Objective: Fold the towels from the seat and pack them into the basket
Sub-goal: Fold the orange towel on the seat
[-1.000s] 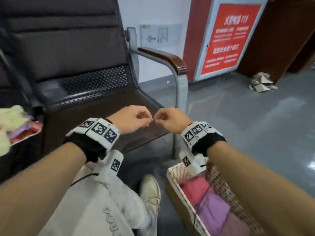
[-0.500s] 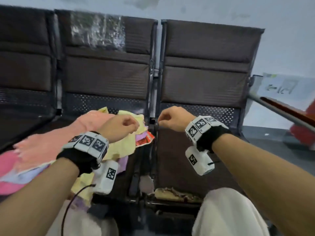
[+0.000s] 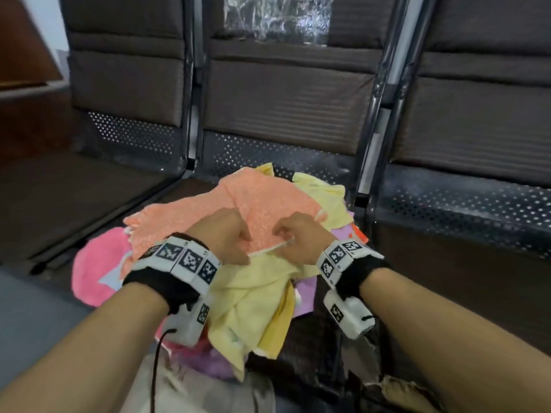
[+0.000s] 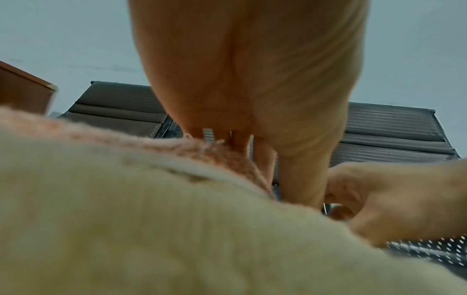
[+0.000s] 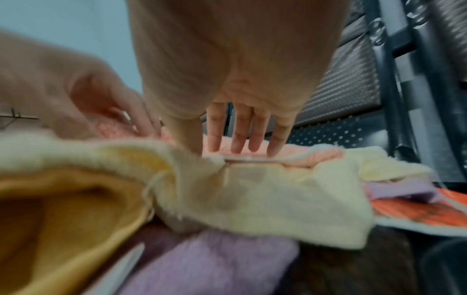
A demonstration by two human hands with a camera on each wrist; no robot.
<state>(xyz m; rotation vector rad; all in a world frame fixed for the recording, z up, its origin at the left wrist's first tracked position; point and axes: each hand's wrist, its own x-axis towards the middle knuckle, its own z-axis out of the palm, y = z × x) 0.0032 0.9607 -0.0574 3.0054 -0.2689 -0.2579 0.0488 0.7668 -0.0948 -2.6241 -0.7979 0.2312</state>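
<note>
1. Hot-pink towel: fleecy, rounded edge, at the left margin of the heap, partly under the orange towel; a pale blue scrap just beside it.
2. Left hand: knuckles up, fingers curled down onto the orange towel's near edge; actual pinch not discernible. Seen from the left wrist camera as fingers dipping behind a fuzzy orange fold.
3. Orange towel: nubbly terry with a pale speckle, topmost in the heap, spread flat and roughly rectangular, thin whitish hem along the near edge.
4. Right hand: right of the left hand, nearly touching it; in the right wrist view, fingers straight and spread, tips pressed on the orange towel at its hem; thumb hidden.
5. Pale yellow towel: soft, crumpled, directly under the orange towel, draped over the seat's front edge; a deeper mustard fold below it.
6. Lilac towel: plush, peeking from under the yellow towel to its right.
7. Seat: middle place of a bench row, bearing the whole heap; perforated dark metal with ribbed brown padded backrest; crinkled clear film high on the backrest.
</note>
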